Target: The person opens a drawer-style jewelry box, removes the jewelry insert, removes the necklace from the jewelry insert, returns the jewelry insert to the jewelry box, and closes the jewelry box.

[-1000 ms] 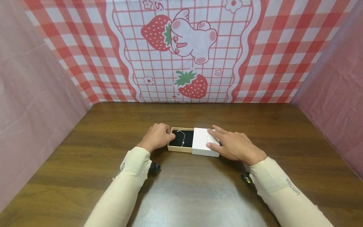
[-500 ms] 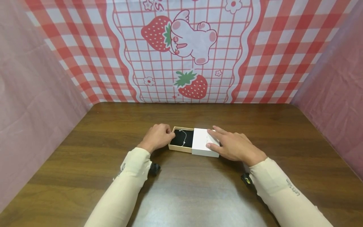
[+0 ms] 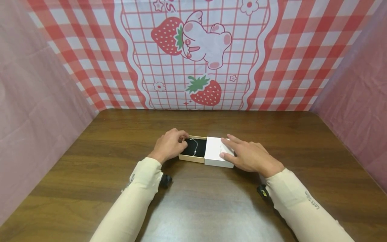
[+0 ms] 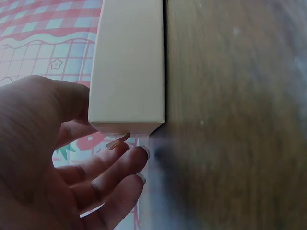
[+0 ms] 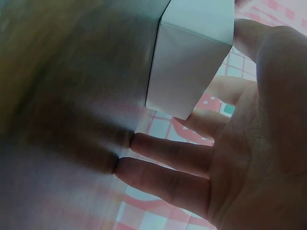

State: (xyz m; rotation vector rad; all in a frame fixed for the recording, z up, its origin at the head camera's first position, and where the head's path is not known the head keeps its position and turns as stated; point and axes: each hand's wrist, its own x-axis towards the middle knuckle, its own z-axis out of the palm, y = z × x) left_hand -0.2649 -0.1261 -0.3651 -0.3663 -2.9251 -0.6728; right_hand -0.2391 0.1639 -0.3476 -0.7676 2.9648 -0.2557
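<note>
Wooden table (image 3: 199,195), strawberry-print cloth (image 3: 199,55), pink drapes (image 3: 36,94)

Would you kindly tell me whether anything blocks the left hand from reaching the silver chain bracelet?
Nothing visible does: the silver chain bracelet lies uncovered on the flat black insert, to the right of the left hand. The white rectangular cardboard sleeve stops short of it.

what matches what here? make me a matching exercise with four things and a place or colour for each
1. bracelet
2. box cover
3. table
4. left hand

A. brown
B. partly under the right hand
C. at one end of the tray
D. on black padding

Pairs: 1-D, 2-B, 3-A, 4-C
</note>
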